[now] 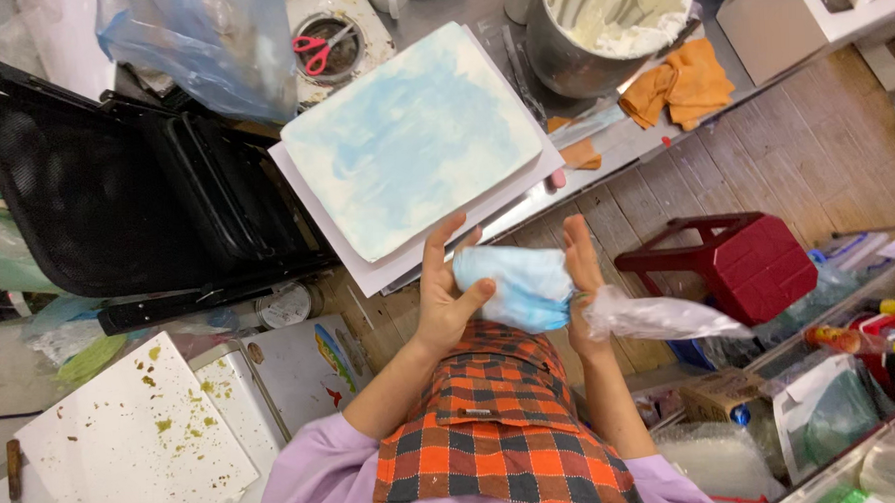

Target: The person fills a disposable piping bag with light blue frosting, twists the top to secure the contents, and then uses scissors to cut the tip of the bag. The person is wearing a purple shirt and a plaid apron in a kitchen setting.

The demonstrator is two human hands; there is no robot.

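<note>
Both my hands hold a clear plastic piping bag filled with pale blue cream (516, 286) in front of my checked apron. My left hand (443, 293) cups the bag's left side, thumb pressed on it. My right hand (582, 277) presses the right side, and the bag's empty clear end (658, 319) trails out to the right. Just beyond my hands lies a rectangular cake (411, 136) coated in pale blue and white cream, resting on a white board (389, 268).
A black folded chair (118, 189) stands at the left. A large metal bowl with cream (608, 28), orange cloths (680, 83) and scissors (316, 48) lie at the back. A red stool (745, 261) sits right. A speckled white board (127, 446) lies lower left.
</note>
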